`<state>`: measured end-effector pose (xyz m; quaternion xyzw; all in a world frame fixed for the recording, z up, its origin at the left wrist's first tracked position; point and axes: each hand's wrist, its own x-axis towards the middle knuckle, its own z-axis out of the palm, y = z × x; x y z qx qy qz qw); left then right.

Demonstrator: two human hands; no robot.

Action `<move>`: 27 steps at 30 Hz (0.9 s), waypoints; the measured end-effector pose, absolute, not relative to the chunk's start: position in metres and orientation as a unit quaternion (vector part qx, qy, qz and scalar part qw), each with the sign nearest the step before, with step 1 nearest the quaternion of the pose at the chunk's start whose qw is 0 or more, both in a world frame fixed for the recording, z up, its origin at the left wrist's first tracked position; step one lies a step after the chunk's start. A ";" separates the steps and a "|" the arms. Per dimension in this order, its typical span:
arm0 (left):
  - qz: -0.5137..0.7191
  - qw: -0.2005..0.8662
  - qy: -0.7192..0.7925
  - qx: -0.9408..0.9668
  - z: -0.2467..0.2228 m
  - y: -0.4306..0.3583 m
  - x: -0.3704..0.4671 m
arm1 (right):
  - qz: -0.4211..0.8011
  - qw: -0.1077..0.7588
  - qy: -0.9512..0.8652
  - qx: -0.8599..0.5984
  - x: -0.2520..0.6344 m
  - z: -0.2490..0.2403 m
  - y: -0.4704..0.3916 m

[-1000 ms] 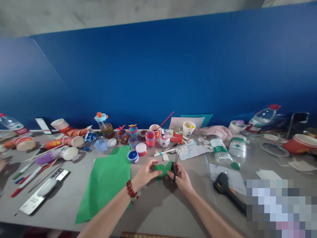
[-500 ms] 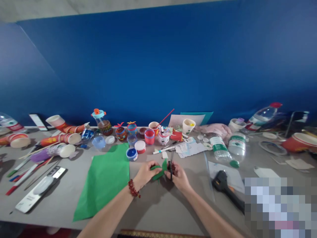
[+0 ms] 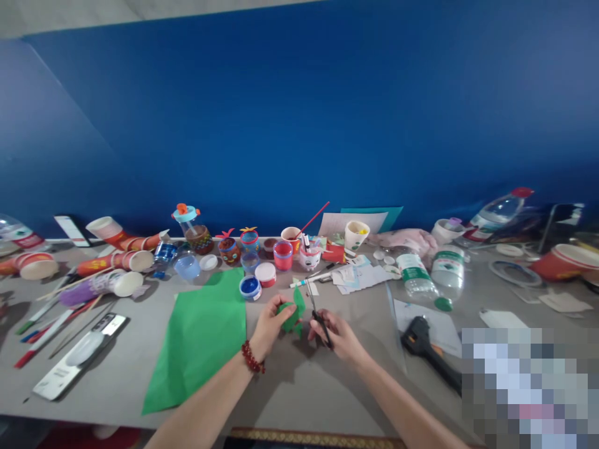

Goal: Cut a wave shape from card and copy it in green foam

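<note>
Between the thumb and fingers of my left hand [image 3: 272, 324] is a small cut piece of green paper [image 3: 298, 302], its leaf-like tip sticking up. A red bead bracelet [image 3: 251, 357] circles that wrist. My right hand [image 3: 337, 333] is closed around the dark handles of a pair of scissors [image 3: 321, 322], whose blades point up and away from me. The scissors are a little to the right of the paper piece, apart from it. A large green sheet [image 3: 199, 340] lies flat on the table left of my left hand.
Open paint jars [image 3: 249, 288] and decorated little pots [image 3: 229, 251] stand beyond my hands. A black glue gun [image 3: 428, 352] lies to the right, near plastic bottles [image 3: 416, 274]. Further left are a boxed white item [image 3: 82, 357], markers [image 3: 44, 340] and joined paper cups [image 3: 116, 262]. A blue wall [image 3: 299, 125] rises behind.
My left hand has shifted slightly left with the green paper and turned it. The scissors have moved away from the paper and tilted to the left.
</note>
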<state>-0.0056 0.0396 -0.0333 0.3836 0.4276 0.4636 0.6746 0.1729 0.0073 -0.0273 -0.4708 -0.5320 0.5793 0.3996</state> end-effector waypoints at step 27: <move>0.498 0.577 0.428 0.485 -0.023 0.045 -0.012 | 0.612 0.294 -0.568 -0.465 0.181 -0.034 0.006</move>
